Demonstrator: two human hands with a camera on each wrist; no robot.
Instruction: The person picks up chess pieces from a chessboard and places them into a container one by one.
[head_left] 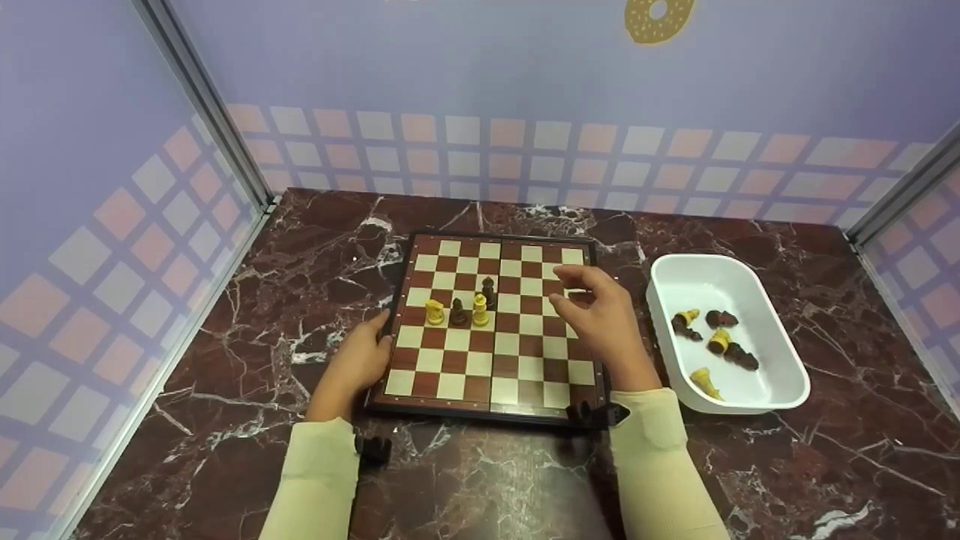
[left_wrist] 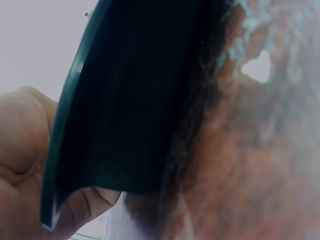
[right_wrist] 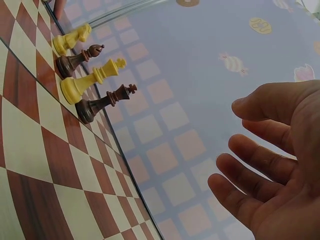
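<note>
That dark red worktop (head_left: 465,480), veined with white like marble, carries a chessboard (head_left: 517,345) beside a white rectangular tray (head_left: 761,322).

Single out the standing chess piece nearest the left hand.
The yellow knight, leftmost and closest to the left hand. Its horse-head top sets it apart from the yellow king; the dark bishop and dark king differ in colour.

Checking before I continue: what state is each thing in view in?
Square brown-and-cream chessboard, unfolded
Yellow horse-head knight, upright
Short dark brown bishop, upright
Yellow cross-topped king, upright
Dark brown cross-topped king, upright
White rectangular tray, uncovered
Loose yellow and dark brown pieces, jumbled inside tray
Left hand, gripping chessboard's edge
Right hand, empty
</note>
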